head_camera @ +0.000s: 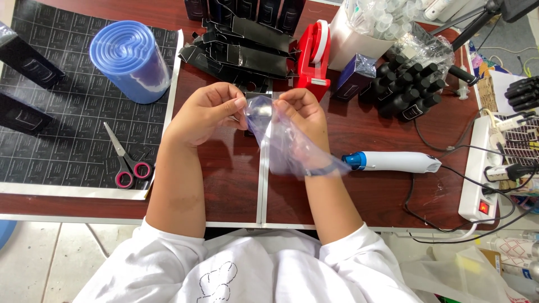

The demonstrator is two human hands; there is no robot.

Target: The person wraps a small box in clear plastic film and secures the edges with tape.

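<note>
Both my hands meet over the middle of the brown table [370, 191]. My left hand [209, 110] and my right hand [302, 112] pinch the top edge of a clear bluish plastic sleeve [283, 147], which hangs down over my right wrist. The fingers of both hands are closed on the film at its upper end. A small object may sit inside the sleeve, but I cannot tell what it is.
A blue roll of plastic film [130, 59] and pink-handled scissors [124, 160] rest on a black cutting mat [62, 118] at left. Flat black boxes [247, 50], a red tape dispenser [313, 59], dark bottles [407, 90], a white-and-blue heat gun [393, 161] and a power strip [483, 174] lie behind and right.
</note>
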